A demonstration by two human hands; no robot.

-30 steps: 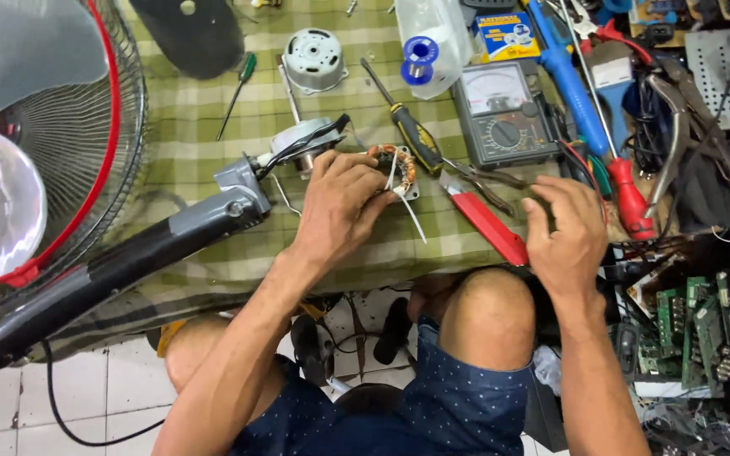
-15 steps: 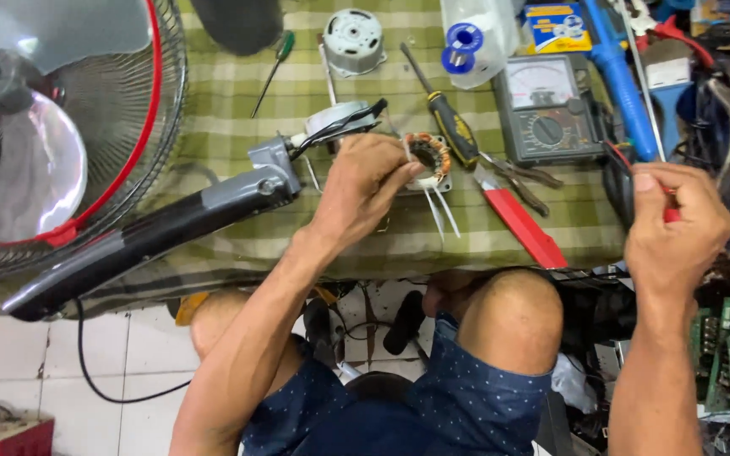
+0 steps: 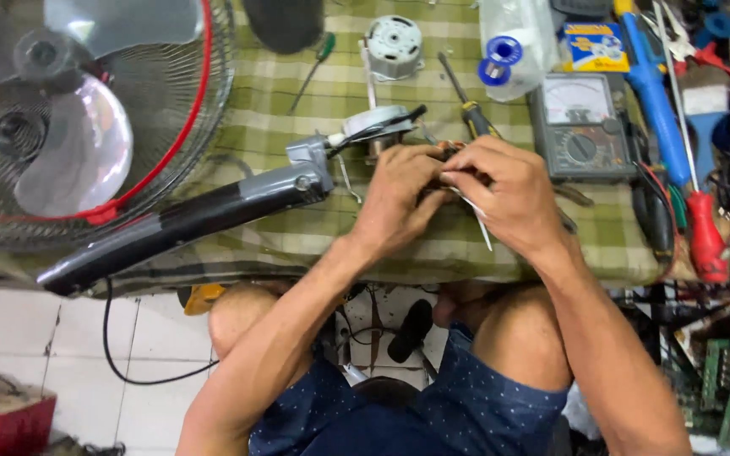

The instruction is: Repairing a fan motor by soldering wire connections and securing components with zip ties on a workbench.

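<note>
1. Two hands meet at the centre of the frame: the left hand (image 3: pixel 399 190) and right hand (image 3: pixel 500 190) both pinch closed on one small motor coil (image 3: pixel 445 152), mostly hidden between them.
2. One grey fan neck (image 3: pixel 187 219) lies just left of the hands on the checked counter (image 3: pixel 297 245).
3. One fan guard (image 3: pixel 61 118) fills the upper left.
4. One analogue meter (image 3: pixel 580 127) sits upper right.
5. Two screwdrivers: green-handled (image 3: pixel 314 67) and yellow-black (image 3: pixel 471 114).
6. One red-handled pliers (image 3: pixel 707 236) lies at the right edge.
</note>
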